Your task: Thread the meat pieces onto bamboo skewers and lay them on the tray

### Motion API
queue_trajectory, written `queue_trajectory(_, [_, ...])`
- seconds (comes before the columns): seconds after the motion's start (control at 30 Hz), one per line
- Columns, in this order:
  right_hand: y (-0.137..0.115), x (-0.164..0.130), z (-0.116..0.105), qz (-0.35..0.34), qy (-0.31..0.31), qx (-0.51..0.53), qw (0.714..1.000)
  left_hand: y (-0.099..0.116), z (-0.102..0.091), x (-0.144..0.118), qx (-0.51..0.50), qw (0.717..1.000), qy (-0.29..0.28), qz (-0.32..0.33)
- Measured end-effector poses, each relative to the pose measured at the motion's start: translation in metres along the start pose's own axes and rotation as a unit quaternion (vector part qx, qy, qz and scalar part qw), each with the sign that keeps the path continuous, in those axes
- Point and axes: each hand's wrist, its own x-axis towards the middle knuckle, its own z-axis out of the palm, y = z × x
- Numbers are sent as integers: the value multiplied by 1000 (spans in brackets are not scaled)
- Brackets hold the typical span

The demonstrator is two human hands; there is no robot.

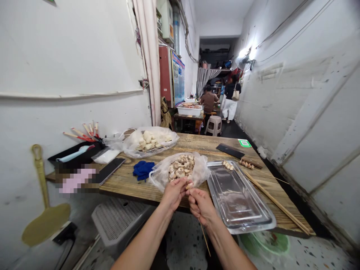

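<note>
While a thin skewer (205,240) is gripped in the right hand (202,205), a small pale piece (190,185) is held up by the left hand (173,193) at the near side of an open plastic bag (160,174). The left fingers are pinching the piece; the right fingers are curled around the skewer, with thumb and forefinger pressed together just beside the piece. The lower length of the skewer is seen projecting below the fist, near the front edge of the worktop (126,187). Whether the piece has been pierced cannot be told, as the point is hidden by the fingers.

Similar pieces (182,165) are heaped in the bag. To its right a metal tray (239,202) is placed, with a loaded skewer (227,165) at its far end and bare sticks (281,205) laid along its right side.

For the step in hand, apparently threading, it is judged that the piece should be gripped by its sides, with the left fingers clear of the point's path. Pressure should be applied slowly through the thickest part; splitting is considered likely if the point is driven off-centre.
</note>
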Motion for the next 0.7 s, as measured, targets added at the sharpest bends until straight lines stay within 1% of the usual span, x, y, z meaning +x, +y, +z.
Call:
queue_trajectory(0.17, [2,2,-1,-12,8,2,1000,-1,2,0,2,1000,-3,-6])
queue_trajectory(0.37, [-1,5,2,-16,19,1,1000,-3,5,0,13,1000,-22,13])
queue_trajectory(0.43, [-3,4,-1,-13,20,-5,1000,-1,1,1,33,999,-27,21])
queue_trajectory(0.5, [-4,2,-6,-17,27,-7,999,5,-9,3,70,995,-1,64])
queue_trajectory(0.53, [-4,1,-10,-20,32,-6,999,9,-16,6,94,990,26,98])
queue_trajectory(0.6, [-5,-1,-18,-25,42,-4,999,18,-32,11,156,969,82,171])
queue_trajectory(0.67, [-5,-2,-24,-21,46,-1,999,28,-44,17,260,933,105,225])
queue_trajectory(0.7, [-4,-3,-26,-18,46,1,999,32,-48,19,329,906,105,245])
